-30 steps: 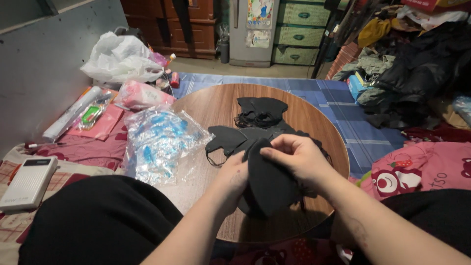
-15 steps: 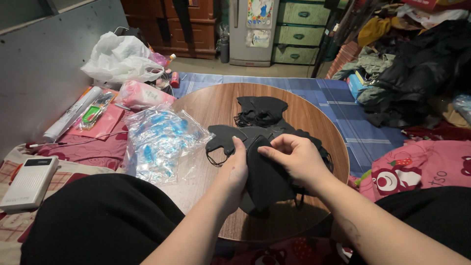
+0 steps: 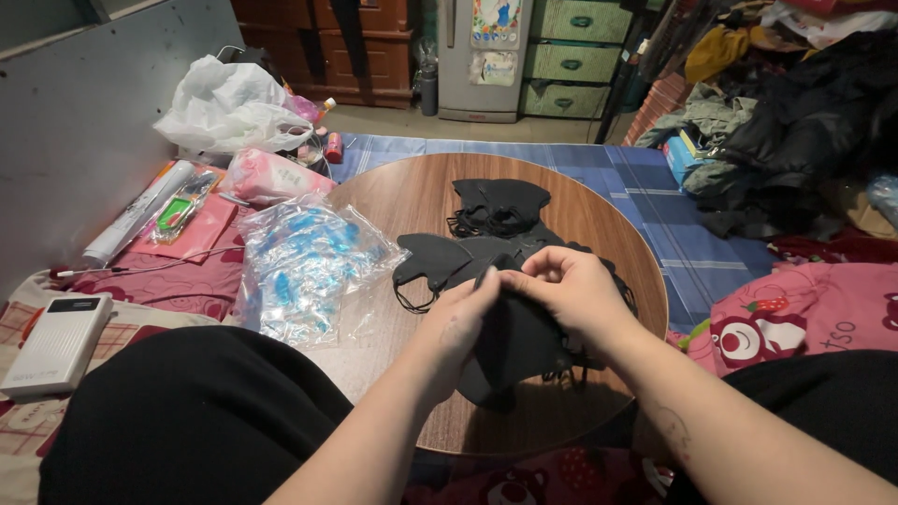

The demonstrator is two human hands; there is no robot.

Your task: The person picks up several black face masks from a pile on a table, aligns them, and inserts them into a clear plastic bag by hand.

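Bare wood open at far-left of round table [image 3: 393,192], black mask pile [image 3: 500,210] blocks far centre, clear plastic bag [image 3: 304,262] crowds left edge (overhanging), right rim free

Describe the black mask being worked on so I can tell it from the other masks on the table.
Start at the round wooden table. At its near edge, the left hand and right hand pinch one black mask between them. Unlike the loose masks and the stack farther back, it is lifted and gripped.
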